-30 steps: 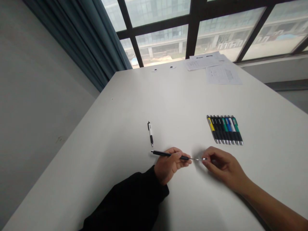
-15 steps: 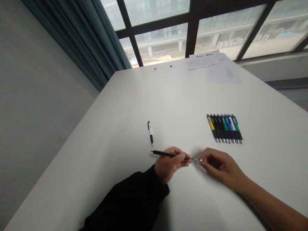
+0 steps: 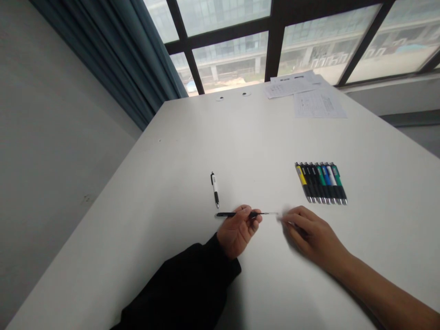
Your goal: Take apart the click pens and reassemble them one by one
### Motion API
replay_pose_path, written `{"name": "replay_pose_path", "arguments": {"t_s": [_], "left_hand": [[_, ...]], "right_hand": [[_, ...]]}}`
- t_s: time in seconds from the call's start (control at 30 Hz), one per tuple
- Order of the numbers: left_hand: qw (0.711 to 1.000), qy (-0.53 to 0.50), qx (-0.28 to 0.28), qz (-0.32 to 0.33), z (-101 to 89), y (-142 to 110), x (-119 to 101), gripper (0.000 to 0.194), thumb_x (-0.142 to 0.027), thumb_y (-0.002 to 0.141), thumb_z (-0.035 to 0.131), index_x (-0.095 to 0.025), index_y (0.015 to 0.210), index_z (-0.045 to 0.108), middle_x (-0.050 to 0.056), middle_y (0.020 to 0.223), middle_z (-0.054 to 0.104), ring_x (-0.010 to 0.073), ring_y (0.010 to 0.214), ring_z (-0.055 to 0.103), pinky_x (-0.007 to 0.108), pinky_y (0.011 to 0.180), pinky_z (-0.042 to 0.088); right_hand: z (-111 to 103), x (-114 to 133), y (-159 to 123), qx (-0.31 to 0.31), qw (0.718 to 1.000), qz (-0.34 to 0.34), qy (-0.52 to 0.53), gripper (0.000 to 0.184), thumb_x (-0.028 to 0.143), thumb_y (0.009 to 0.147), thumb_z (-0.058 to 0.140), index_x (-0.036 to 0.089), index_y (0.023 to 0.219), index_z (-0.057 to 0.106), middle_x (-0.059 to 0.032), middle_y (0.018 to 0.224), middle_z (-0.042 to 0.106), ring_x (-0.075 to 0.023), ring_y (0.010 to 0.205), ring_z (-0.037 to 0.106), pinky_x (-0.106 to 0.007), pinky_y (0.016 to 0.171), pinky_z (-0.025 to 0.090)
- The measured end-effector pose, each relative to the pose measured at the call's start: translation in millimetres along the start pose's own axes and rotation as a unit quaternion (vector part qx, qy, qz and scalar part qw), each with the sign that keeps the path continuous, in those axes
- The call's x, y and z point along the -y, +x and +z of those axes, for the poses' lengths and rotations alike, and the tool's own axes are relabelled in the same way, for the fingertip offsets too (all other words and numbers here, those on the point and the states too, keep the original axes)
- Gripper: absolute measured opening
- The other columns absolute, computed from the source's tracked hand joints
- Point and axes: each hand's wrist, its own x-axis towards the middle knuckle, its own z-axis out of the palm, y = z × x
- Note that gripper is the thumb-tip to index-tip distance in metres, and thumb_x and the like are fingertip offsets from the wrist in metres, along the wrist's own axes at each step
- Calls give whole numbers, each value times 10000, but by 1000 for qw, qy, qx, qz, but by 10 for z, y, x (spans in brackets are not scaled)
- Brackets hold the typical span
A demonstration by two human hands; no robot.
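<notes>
the left hand [image 3: 237,231] pinches an opened black pen [image 3: 225,214] over the table [image 3: 192,146], refill [image 3: 270,213] exposed; the right hand [image 3: 319,238] bunches blurred fingers nearby, their grip unclear. work at that thin end seems to need careful alignment.

Room with desk [image 3: 192,151], papers [image 3: 319,101]

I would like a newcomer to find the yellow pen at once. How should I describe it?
On the white table, just beyond the right hand, pens lie side by side in a row. The yellow pen is at its left end, seen from the person's side. Its yellow barrel above a dark grip sets it apart from the black pen beside it.
</notes>
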Motion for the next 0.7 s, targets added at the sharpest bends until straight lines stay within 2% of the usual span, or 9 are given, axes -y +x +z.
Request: {"name": "replay_pose_path", "arguments": {"t_s": [0.17, 0.37, 0.53, 0.6, 0.7], "left_hand": [[1000, 21, 14, 5, -17, -9, 30, 369, -226, 607, 944, -138, 768, 624, 43, 809, 744, 116, 713, 718, 151, 647, 550], [998, 53, 7, 13, 2, -11, 42, 398, -257, 591, 955, -141, 762, 615, 44, 801, 752, 125, 720, 722, 171, 658, 537], [994, 103, 23, 13, 2, -17, 77, 387, -280, 618, 943, -130, 748, 611, 76, 835, 763, 149, 742, 728, 219, 703, 531], [992, 125, 28, 4, -9, -19, 97, 386, -288, 625, 940, -127, 756, 616, 89, 849, 765, 162, 755, 732, 244, 728, 531], [990, 141, 31, -2, -18, -16, 110, 391, -289, 619, 942, -124, 767, 621, 94, 847, 764, 175, 761, 734, 268, 746, 528]], "right_hand": [[45, -21, 24, -1, 1000, 4, -10, 215, 149, 967, 523, 207, 1091, 690, -90, 981, 664, -203, 864, 668, -313, 734, 549], [-10, 29, 2, -65, 998, 12, 24, 263, 166, 959, 581, 200, 1217, 615, -112, 1119, 589, -132, 694, 593, -277, 614, 534], [-68, 82, -23, -51, 994, -62, 72, 329, 127, 928, 632, 211, 1241, 581, -84, 1028, 591, -125, 667, 546, -258, 565, 498], [-66, 97, -11, -47, 992, -76, 84, 297, 105, 927, 627, 214, 1202, 597, -75, 994, 613, -126, 668, 558, -252, 563, 491], [-74, 115, 19, -45, 991, -80, 92, 209, 76, 939, 591, 217, 1090, 627, -61, 927, 648, -155, 767, 623, -261, 641, 515]]}}
